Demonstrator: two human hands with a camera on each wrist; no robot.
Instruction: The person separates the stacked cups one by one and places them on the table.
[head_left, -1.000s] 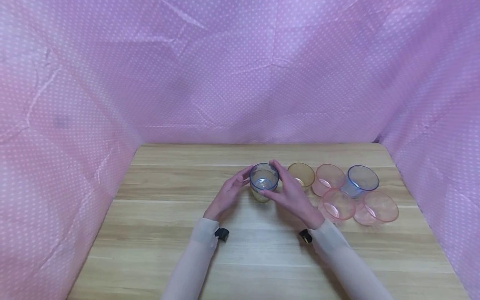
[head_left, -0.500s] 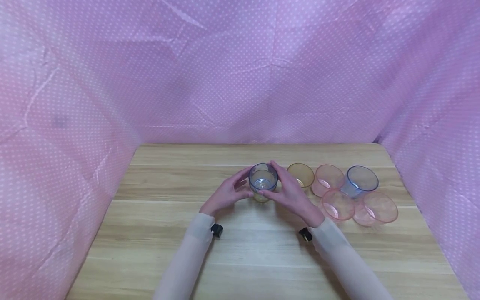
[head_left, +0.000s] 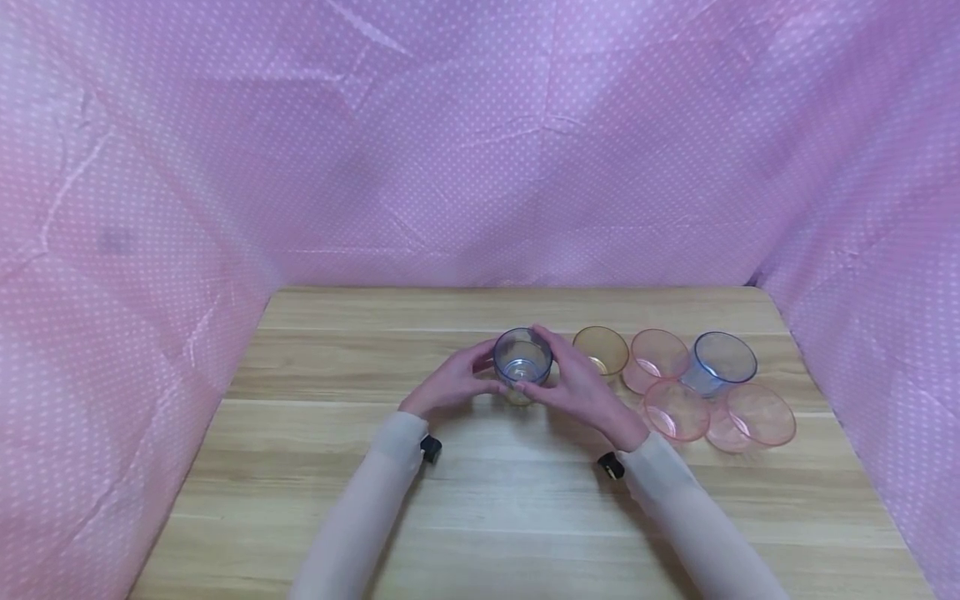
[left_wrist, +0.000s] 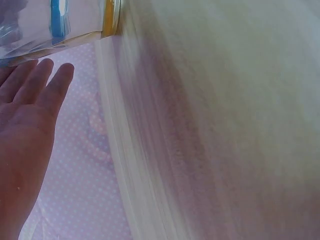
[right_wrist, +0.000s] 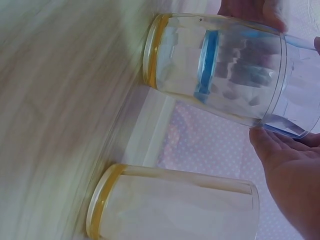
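Observation:
A clear blue-tinted cup is nested in a clear yellow cup, its blue rim standing above the yellow one. In the right wrist view the yellow cup's base meets the tabletop, and the blue cup's base shows as a blue band partway up inside. My right hand grips the blue cup near its rim, thumb in front and fingers behind. From the other side my left hand holds the yellow cup between thumb and fingers. The left thumb is out of sight in the left wrist view.
Right of the nested pair stands another yellow cup. Beyond it are a pink cup and a blue cup, with two more pink cups in front. Pink dotted cloth surrounds the wooden table.
My left hand has shifted, its thumb coming round to the front of the cups. The nested cups and both hands have drifted slightly left.

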